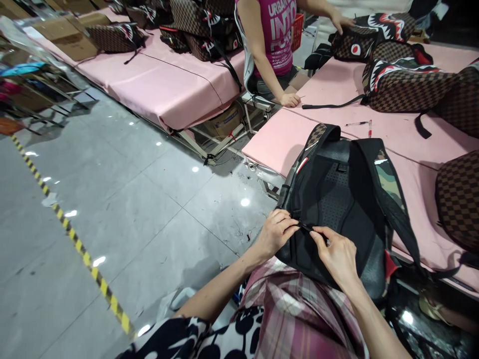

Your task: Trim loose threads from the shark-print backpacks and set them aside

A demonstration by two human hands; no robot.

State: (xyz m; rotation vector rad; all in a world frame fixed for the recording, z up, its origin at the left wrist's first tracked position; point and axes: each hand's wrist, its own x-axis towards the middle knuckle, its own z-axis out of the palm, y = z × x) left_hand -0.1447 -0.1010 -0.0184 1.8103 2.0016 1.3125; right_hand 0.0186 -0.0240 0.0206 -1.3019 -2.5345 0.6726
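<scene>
A black backpack (333, 199) leans against the table edge and my lap, its padded back panel and shoulder straps facing up. One strap (391, 179) carries a camouflage patch. My left hand (277, 230) pinches a narrow black strap (305, 227) at the left side of the back panel. My right hand (335, 252) pinches the same strap a short way to the right, thumb and forefinger together. The short stretch between both pinches lies over the back panel. Whether a buckle sits on it is too small to tell.
The pink-covered table (279, 142) bears checkered backpacks (409, 87) and a red pen (370, 128). Across it a person (275, 45) rests one hand on the edge and the other on a bag. Another pink table (149, 89) holds bags and a carton (67, 37). Yellow-black tape (80, 247) crosses the floor.
</scene>
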